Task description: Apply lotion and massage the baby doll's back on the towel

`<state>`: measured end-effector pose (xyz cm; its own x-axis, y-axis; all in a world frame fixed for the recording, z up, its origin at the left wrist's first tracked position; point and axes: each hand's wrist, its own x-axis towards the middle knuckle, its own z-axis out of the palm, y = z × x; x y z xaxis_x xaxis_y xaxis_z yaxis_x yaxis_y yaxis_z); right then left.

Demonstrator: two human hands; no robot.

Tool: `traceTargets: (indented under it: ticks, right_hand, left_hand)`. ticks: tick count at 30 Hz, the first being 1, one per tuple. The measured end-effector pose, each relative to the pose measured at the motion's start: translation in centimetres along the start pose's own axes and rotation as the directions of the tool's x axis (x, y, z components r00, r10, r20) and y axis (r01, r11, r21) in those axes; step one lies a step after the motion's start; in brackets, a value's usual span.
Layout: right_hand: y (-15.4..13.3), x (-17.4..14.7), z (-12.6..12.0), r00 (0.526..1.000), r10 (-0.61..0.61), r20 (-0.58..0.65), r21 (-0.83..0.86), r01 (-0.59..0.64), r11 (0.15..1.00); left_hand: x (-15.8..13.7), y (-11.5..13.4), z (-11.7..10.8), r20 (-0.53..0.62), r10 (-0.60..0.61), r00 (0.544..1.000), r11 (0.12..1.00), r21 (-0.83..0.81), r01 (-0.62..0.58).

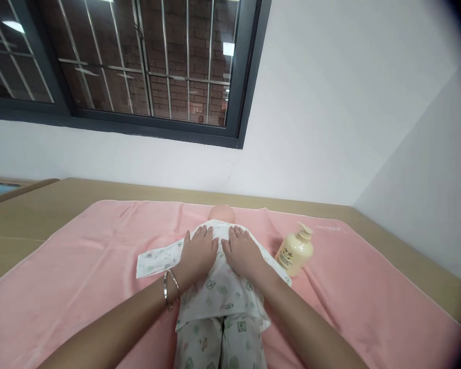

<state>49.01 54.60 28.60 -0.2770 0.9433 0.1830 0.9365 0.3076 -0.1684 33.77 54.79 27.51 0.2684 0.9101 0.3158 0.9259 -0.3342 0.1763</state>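
A baby-sized figure, which looks like a doll, lies lengthwise in front of me in a white printed top [223, 292] and matching trousers [203, 341]. Its smooth, bald head [222, 213] points away from me, and no face shows. My left hand [200, 251] rests flat on the left upper part of the top, fingers stretched out. Beside it, my right hand [243, 252] lies flat on the right upper part, thumbs close together. One sleeve [157, 260] spreads out to the left; my right forearm partly covers the other. Two thin silver bangles [166, 291] circle my left wrist.
A pale yellow pump bottle [295, 251] stands to the right of the figure. Under everything spreads a wrinkled pink blanket [100, 266] on a wooden surface [34, 218]. Behind are a white wall [311, 102] and a dark-framed, barred window [149, 61].
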Motion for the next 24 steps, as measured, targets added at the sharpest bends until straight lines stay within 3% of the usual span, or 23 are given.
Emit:
traceTargets:
  ticks: [3, 6, 8, 10, 13, 16, 19, 21, 24]
  right_hand:
    - [-1.9, -2.3, -0.5, 0.985, -0.168, 0.041, -0.082, 0.171, 0.982]
    - [-2.2, -2.6, -1.0, 0.962, -0.267, 0.050, -0.046, 0.269, 0.962]
    - [-1.2, -1.3, -0.8, 0.980, -0.201, -0.006, 0.037, 0.201, 0.979]
    - [0.1, 0.3, -0.2, 0.997, -0.059, -0.049, 0.113, 0.064, 0.992]
    - [0.8, 1.3, 0.7, 0.998, 0.028, -0.056, 0.115, -0.021, 0.993]
    - [-0.6, -0.3, 0.6, 0.990, -0.127, -0.055, -0.022, 0.126, 0.992]
    - [-2.0, -2.5, -0.2, 0.950, -0.313, -0.006, -0.138, 0.309, 0.941]
    - [-2.0, -2.8, -0.7, 0.948, -0.319, -0.006, -0.109, 0.317, 0.942]
    - [-0.7, -1.2, -0.5, 0.982, -0.188, -0.035, 0.038, 0.189, 0.981]
  left_hand:
    - [-1.4, 1.4, -0.7, 0.004, 0.157, 0.988, 0.987, 0.026, -0.157]
    - [-1.2, 1.7, -1.1, 0.012, 0.191, 0.982, 0.981, -0.030, -0.191]
    - [-0.3, 1.0, -0.8, -0.015, 0.135, 0.991, 0.987, -0.080, -0.136]
    - [0.8, 0.0, 0.0, -0.042, 0.047, 0.998, 0.991, -0.126, -0.052]
    - [1.4, -0.9, 0.9, -0.050, -0.020, 0.999, 0.992, -0.125, 0.013]
    - [0.0, -0.3, 0.8, -0.053, 0.103, 0.993, 0.994, -0.024, -0.105]
    - [-1.7, 0.9, -0.2, -0.032, 0.261, 0.965, 0.965, 0.027, -0.260]
    - [-1.8, 1.1, -0.8, -0.042, 0.292, 0.956, 0.957, 0.014, -0.291]
    - [-0.5, 0.2, -0.4, -0.069, 0.228, 0.971, 0.973, -0.004, -0.229]
